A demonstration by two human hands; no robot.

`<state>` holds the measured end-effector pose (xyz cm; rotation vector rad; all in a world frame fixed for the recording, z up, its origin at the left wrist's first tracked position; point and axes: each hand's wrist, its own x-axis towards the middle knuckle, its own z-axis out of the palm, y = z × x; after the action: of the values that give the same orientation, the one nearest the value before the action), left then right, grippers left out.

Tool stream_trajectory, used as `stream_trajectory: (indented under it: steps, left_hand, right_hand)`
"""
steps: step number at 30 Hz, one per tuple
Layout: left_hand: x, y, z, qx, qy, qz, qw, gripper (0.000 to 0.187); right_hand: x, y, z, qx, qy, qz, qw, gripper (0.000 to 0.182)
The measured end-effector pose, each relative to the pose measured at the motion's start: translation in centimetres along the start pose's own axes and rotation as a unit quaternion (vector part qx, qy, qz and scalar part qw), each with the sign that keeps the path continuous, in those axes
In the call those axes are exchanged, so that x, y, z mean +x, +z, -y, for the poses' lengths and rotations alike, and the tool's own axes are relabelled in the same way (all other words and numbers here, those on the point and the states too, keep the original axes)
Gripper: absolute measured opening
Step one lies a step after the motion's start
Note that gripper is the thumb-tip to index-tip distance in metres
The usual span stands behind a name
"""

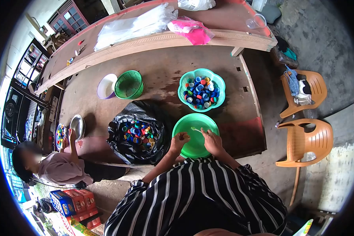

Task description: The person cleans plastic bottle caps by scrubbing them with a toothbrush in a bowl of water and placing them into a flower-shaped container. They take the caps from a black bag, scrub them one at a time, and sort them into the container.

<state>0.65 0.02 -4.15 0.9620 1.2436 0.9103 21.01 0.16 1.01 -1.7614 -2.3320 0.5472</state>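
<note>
Over the green basin (177, 131) are both of my hands. My right hand (212, 142) is closed around what looks like a small pale-green toothbrush (195, 129), its tip pointing left over the basin. My left hand (180, 141) is curled shut at the basin's left side; whatever its fingers hold is hidden. Just left of it stands a black plastic bag (124, 114), open at the top, with many coloured bottle caps (137, 133) inside. Beyond the basin, a turquoise basket (182, 84) holds more caps, mostly blue (202, 92).
A green strainer basket (129, 84) and a white tub (106, 86) stand farther back. At left, another person (65, 167) sits beside a metal bowl (78, 126) and a plate of caps (60, 135). Orange chairs (308, 141) are at right. Plastic sheets (133, 29) lie on the raised table (224, 37).
</note>
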Motion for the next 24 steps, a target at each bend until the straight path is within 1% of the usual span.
stream_trajectory:
  steps: [1,2,3,4,5,6,7,8,9,10,11,12,14,15,16,18,19,20,22,23,24]
  left_hand:
    - [0.2,-0.1,0.2,0.001,0.0,0.0,1.0,0.036]
    - [0.4,0.0,0.5,-0.07,-0.02,-0.011,0.997,0.036]
    - [0.5,0.1,0.5,-0.142,-0.039,-0.021,0.989,0.036]
    - [0.4,0.2,0.4,-0.143,-0.038,-0.024,0.989,0.036]
    - [0.4,0.3,0.4,-0.182,-0.048,-0.036,0.981,0.034]
    - [0.2,0.4,0.2,-0.222,-0.06,-0.049,0.972,0.034]
    - [0.1,0.5,0.0,-0.222,-0.06,-0.052,0.972,0.034]
    - [0.0,0.5,-0.1,-0.258,-0.058,-0.04,0.964,0.031]
    - [-0.2,0.5,-0.1,-0.293,-0.056,-0.026,0.954,0.029]
    - [-0.3,0.6,-0.1,-0.292,-0.059,-0.025,0.954,0.029]
    - [-0.3,0.7,-0.2,-0.315,-0.05,0.003,0.948,0.027]
    - [-0.3,0.8,-0.2,-0.338,-0.04,0.032,0.94,0.026]
    - [-1.0,1.4,-0.9,-0.334,-0.048,0.035,0.941,0.025]
    - [-1.0,1.4,-1.1,-0.329,-0.053,0.034,0.942,0.025]
    - [-0.9,1.5,-1.2,-0.328,-0.052,0.034,0.943,0.025]
    - [-0.7,1.2,-1.3,-0.347,-0.061,0.044,0.935,0.026]
    - [-0.6,1.1,-1.3,-0.346,-0.048,0.053,0.936,0.027]
    - [-0.6,1.0,-1.2,-0.345,-0.047,0.054,0.936,0.027]
    - [-0.8,1.2,-0.9,-0.34,-0.047,0.056,0.937,0.025]
    - [-0.4,1.4,-0.9,-0.341,-0.043,0.056,0.937,0.025]
    - [-0.2,1.3,-0.8,-0.344,-0.042,0.053,0.937,0.024]
  right_hand:
    - [0.3,1.0,-0.6,-0.042,-0.025,-0.016,0.999,0.051]
    - [0.4,2.0,-1.1,-0.083,-0.05,-0.03,0.995,0.053]
    - [0.4,1.7,-0.8,-0.083,-0.051,-0.03,0.995,0.053]
    - [0.4,1.3,-0.6,-0.04,-0.038,-0.004,0.998,0.053]
    - [0.4,0.8,-0.4,0.002,-0.026,0.023,0.999,0.052]
    - [0.2,0.6,-0.1,0.001,-0.029,0.025,0.999,0.052]
    - [-0.1,0.5,0.4,0.058,-0.039,-0.004,0.998,0.051]
    - [-0.4,0.7,0.7,0.115,-0.047,-0.034,0.992,0.05]
    - [-0.8,1.2,0.5,0.116,-0.046,-0.032,0.992,0.05]
    - [-1.0,1.8,0.3,0.153,-0.048,0.026,0.987,0.049]
    - [-1.2,2.3,0.0,0.189,-0.051,0.081,0.977,0.048]
    - [-1.4,1.6,0.1,0.189,-0.047,0.08,0.978,0.048]
    - [-1.9,-0.4,0.7,0.11,0.057,0.065,0.99,0.048]
    - [-2.1,-0.2,0.6,0.133,0.04,0.023,0.99,0.048]
    - [-2.0,0.0,0.5,0.134,0.039,0.022,0.99,0.048]
    - [-2.2,0.7,0.8,0.286,-0.044,0.053,0.956,0.047]
    - [-2.1,0.9,0.8,0.231,-0.044,0.053,0.971,0.048]
    - [-2.0,0.9,0.5,0.231,-0.044,0.052,0.971,0.048]
    - [-1.7,-1.4,1.0,0.1,0.047,0.084,0.99,0.05]
    - [-2.0,-1.3,1.1,0.108,0.034,0.059,0.992,0.052]
    - [-1.9,-0.9,0.9,0.109,0.032,0.059,0.992,0.052]
